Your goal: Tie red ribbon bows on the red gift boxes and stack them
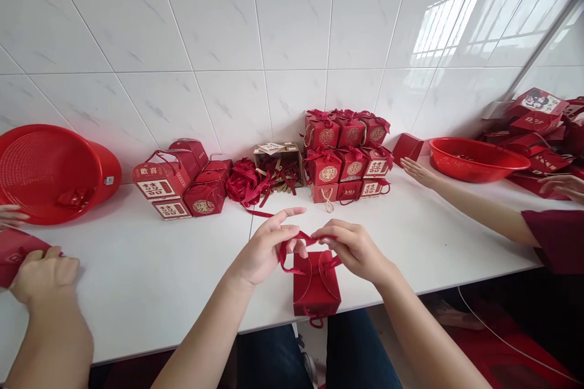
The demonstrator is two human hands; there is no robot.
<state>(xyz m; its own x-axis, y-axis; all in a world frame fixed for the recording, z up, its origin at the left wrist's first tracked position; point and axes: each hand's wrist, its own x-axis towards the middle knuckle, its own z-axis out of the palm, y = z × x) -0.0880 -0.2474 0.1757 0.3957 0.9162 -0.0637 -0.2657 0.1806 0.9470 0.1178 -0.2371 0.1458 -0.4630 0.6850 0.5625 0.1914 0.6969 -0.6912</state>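
A small red gift box point(316, 292) stands at the table's front edge, its curved top flaps folded together. A red ribbon point(288, 260) runs from its top up into both hands. My left hand point(269, 246) pinches the ribbon between thumb and fingers, with the index finger stretched out above. On the other side, my right hand point(353, 248) grips the ribbon in its closed fingertips, just over the box. A red cord loop point(316, 321) hangs from the box's near side.
Stacked red boxes point(351, 158) and more boxes point(182, 182) line the wall. Between them lie heaped red ribbons point(246, 181) and an open carton point(294, 164). A red basket point(103, 164) lies at left, a red basin point(479, 161) at right. Co-workers' hands point(43, 273) reach in from both sides.
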